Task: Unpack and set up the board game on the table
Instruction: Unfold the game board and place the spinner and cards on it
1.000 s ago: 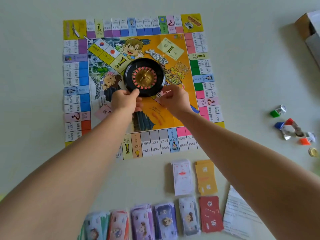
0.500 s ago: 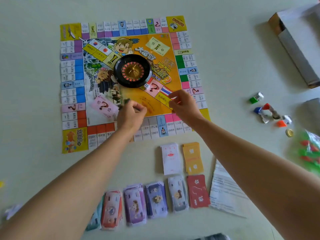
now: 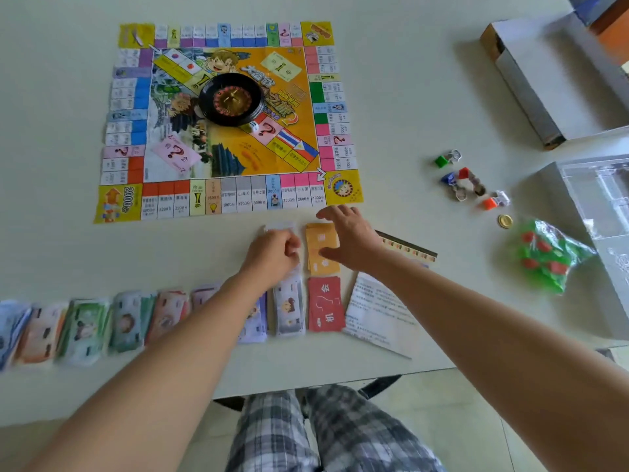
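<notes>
Head view: looks down on the tabletop (image 3: 408,97) with the game largely laid out.
Board (image 3: 238,195): lies flat at the far left-centre, well apart from the box (image 3: 544,80). It looks like thin creased paper, so it will probably slide easily.
Roulette wheel (image 3: 231,98): sits on the board's middle, with the die (image 3: 253,127) just beside its near rim.
Left hand (image 3: 272,255): over the white card stack (image 3: 279,226) with its fingers curled. Whether they pinch a card cannot be told.
Right hand (image 3: 350,240): fingers spread and straight above the orange card stack (image 3: 321,248), gripping nothing.
Step in hand: probably picking up these two stacks to place them on the board's marked card spaces.
Risk, card stacks: loose cards may fan or spill if a stack is lifted by a partial grip. The red card stack (image 3: 325,308) lies just beside the orange one and could be dragged along.
Risk, banknote row (image 3: 102,321): the left forearm passes over it. If the forearm drops lower it would scatter the piles towards the near edge.
Risk, instruction sheet (image 3: 377,311): its near corner lies close to the tabletop edge under the right forearm, so a brush could slide it off.
Risk, board: a sleeve or wrist catching the paper edge would shift the wheel and roll the die.
Risk, pawns (image 3: 466,182) and coin (image 3: 504,220): small and loose at the right, near the bag of houses (image 3: 544,257). A wide sweep of the right arm could knock them away.
</notes>
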The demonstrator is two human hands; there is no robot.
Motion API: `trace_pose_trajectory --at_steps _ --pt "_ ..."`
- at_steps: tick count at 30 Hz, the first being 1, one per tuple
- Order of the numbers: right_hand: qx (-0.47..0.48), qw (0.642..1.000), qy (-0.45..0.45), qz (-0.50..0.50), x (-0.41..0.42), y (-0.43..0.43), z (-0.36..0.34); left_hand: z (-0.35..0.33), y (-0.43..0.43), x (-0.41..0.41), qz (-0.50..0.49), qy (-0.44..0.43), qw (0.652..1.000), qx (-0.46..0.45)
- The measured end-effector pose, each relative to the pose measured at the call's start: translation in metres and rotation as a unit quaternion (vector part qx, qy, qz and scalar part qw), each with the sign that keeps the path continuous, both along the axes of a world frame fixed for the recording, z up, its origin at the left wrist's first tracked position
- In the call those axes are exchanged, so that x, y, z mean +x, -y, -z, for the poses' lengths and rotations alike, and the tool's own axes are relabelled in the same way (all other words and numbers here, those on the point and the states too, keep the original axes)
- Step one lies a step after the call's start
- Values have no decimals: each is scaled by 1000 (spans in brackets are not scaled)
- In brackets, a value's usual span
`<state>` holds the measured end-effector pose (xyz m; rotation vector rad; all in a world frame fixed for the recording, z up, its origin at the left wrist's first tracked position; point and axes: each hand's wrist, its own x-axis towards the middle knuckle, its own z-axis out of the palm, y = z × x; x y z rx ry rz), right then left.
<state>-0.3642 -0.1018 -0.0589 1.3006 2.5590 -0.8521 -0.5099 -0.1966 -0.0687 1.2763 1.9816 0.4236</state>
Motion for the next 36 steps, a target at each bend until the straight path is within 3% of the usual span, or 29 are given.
trace_pose_trajectory --at_steps 4,11,23,36 --pt "55 995 75 -19 -2 11 10 4 6 6 9 -17 1000 25" --pt "33 990 137 -2 -13 -4 12 8 7 6 10 -26 1000 15" --pt "26 992 124 -29 -19 -1 5 8 6 5 16 -25 999 17" --pt "98 992 74 -38 6 7 12 4 -1 11 60 -68 995 -34"
